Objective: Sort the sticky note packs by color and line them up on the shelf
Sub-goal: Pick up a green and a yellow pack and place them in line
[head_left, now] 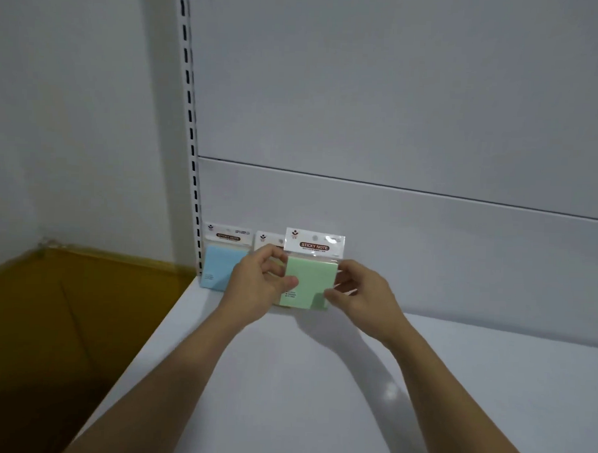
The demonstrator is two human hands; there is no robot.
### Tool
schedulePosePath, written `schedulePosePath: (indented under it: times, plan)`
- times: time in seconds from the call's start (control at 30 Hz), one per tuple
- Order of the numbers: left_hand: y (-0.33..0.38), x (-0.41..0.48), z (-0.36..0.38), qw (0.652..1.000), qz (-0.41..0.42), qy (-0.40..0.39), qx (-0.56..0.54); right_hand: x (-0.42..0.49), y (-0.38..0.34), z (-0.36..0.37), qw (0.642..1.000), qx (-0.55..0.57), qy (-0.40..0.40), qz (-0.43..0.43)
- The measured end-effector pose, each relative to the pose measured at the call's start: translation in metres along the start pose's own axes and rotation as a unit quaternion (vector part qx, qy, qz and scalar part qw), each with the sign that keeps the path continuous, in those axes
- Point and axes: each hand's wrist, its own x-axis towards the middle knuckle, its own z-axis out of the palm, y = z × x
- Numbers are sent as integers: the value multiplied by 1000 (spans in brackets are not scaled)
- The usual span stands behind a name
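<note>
A green sticky note pack (307,281) stands upright near the back of the white shelf (319,379). My left hand (258,286) pinches its left edge and my right hand (363,293) pinches its right edge. A blue sticky note pack (218,267) leans against the back panel at the shelf's far left. Between the blue and the green one stands a third pack (268,240); only its white header shows, and my left hand hides its colour.
The white back panel (426,230) rises behind the packs. A slotted upright (192,138) runs up at the shelf's left end. Left of the shelf lies a brown cardboard box (50,319). The shelf surface stretches on to the right and toward me.
</note>
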Motion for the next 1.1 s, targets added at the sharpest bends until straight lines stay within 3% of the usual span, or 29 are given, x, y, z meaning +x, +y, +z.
schedulePosePath:
  times: [0.27, 0.47, 0.7, 1.1]
  plan:
    - [-15, -11, 33, 1000, 12, -17, -12, -13, 30, 2, 996, 14, 84, 31]
    - [-32, -20, 14, 978, 107, 12, 180, -10, 53, 0, 991, 4, 120, 58]
    - [-40, -20, 9, 944, 110, -6, 312, -4, 62, 11, 986, 14, 137, 93]
    - [-39, -21, 5, 910, 147, -27, 388, 1, 63, 17, 973, -72, 189, 115]
